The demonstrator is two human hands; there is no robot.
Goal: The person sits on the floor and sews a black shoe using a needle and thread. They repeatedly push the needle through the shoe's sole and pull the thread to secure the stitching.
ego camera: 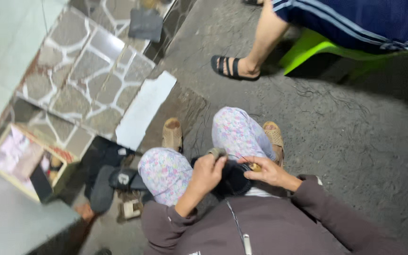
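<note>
working a dark bundle on my lap: left hand closed on it, right hand pinching a small yellowish piece; next needs steady grip.

Both hands meet over a dark, perhaps woollen bundle in the lap: left hand at nine o'clock, right hand at three.

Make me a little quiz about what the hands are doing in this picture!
1. True or false: both hands, left hand and right hand, are on the dark bundle in the lap.
2. What colour is the stool beside the other person's sandalled foot? A red, B green, C white.
3. What small thing does the right hand pinch?

Key: 1 true. 2 B. 3 a small yellowish piece; too blurred to name.
</note>
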